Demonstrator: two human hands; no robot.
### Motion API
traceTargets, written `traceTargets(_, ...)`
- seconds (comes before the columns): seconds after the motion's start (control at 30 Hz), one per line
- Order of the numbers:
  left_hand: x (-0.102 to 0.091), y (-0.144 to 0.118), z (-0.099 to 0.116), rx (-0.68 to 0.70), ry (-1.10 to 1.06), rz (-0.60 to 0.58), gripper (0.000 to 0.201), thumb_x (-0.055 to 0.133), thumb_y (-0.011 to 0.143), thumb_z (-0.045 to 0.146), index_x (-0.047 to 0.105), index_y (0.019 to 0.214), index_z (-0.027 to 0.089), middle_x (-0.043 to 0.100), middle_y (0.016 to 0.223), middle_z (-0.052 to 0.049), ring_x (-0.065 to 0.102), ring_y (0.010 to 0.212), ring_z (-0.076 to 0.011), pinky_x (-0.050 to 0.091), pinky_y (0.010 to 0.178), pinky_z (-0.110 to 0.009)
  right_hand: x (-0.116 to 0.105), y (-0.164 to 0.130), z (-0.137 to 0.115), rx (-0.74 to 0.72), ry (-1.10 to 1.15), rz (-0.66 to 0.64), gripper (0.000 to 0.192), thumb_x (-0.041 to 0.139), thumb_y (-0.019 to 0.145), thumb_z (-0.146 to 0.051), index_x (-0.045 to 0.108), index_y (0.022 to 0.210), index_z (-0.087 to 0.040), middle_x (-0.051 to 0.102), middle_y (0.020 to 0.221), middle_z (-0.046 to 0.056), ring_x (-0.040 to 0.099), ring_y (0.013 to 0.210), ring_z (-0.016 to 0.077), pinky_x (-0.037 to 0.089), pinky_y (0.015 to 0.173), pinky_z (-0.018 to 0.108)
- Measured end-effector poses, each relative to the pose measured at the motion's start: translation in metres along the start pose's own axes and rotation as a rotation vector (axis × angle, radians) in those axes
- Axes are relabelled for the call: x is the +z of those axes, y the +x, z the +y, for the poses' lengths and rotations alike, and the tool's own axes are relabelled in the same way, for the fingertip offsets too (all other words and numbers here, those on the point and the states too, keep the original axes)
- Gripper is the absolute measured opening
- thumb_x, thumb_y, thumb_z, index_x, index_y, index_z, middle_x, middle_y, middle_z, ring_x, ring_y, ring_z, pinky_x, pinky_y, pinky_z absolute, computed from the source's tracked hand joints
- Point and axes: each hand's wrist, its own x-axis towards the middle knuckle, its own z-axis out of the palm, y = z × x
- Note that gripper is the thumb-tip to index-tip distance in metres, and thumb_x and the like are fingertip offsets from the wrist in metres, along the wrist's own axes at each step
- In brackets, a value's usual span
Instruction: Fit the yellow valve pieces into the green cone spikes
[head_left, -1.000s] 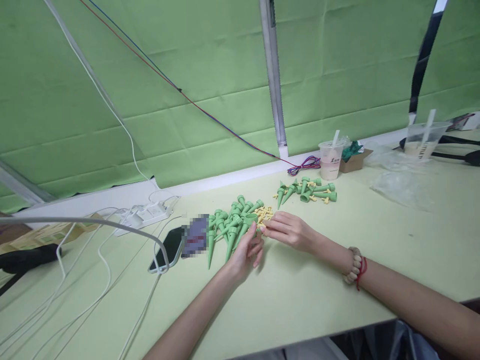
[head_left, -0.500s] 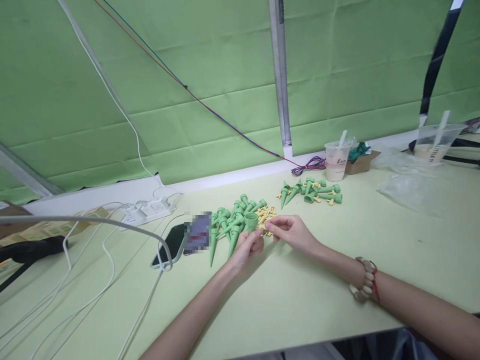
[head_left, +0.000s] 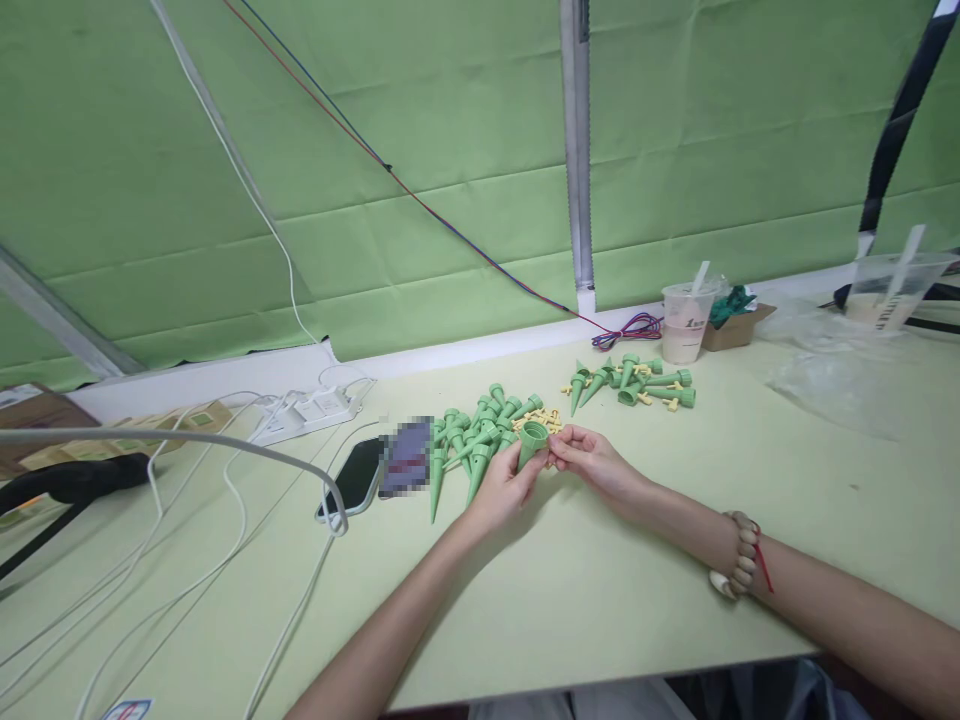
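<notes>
My left hand is closed around a green plant watering spike, its wide round mouth tilted up toward me. Against the side of that spike, my right hand pinches a small yellow valve, mostly hidden by the fingertips. Just behind and left of my hands lies a pile of green spikes, pointed and hollow. A heap of yellow valves sits beyond the held spike. Farther back to the right is a second group of spikes, several with yellow valves in or beside them.
Left of the pile lie a phone and a blurred dark rectangle. White cables run from a power strip across the table's left side. At the back right stand a drink cup, a small cardboard box and a plastic bag.
The held spike has come away from the pile toward the right and tilted more. My right fingers now press at its side. The whole view has shifted slightly.
</notes>
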Motion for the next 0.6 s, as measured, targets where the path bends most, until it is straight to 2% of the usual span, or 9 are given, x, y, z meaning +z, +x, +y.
traceTargets(0.23,0.002,-0.003,0.007,-0.039,-0.066,-0.002,0.042,0.051,0.074,0.054,0.043,0.07,0.013,0.035,0.045,0.004,0.035,0.036,-0.004,0.024,0.038,-0.017,0.002,0.0,-0.005,-0.091,-0.156,-0.006,0.044,0.07,0.062,-0.05,0.049,0.069,-0.013,0.058,0.068,0.002,0.049,0.062,0.0082,0.039,0.064,0.023)
traceTargets(0.47,0.018,-0.014,0.005,-0.1,-0.322,-0.083,0.048,0.05,0.072,0.06,0.032,0.069,0.016,0.017,0.041,0.01,0.027,0.027,-0.0048,0.017,0.031,-0.016,0.001,-0.003,-0.004,-0.094,-0.216,-0.077,0.042,0.068,0.065,-0.05,0.048,0.068,-0.014,0.057,0.064,0.001,0.05,0.06,0.0089,0.036,0.06,0.023)
traceTargets(0.6,0.019,-0.015,0.001,-0.1,-0.353,-0.137,0.048,0.047,0.074,0.06,0.031,0.068,0.015,0.015,0.04,0.01,0.027,0.025,-0.005,0.016,0.03,-0.015,-0.001,-0.002,-0.003,-0.077,-0.217,-0.078,0.041,0.07,0.064,-0.047,0.048,0.067,-0.013,0.056,0.063,0.0,0.048,0.058,0.0077,0.036,0.058,0.022)
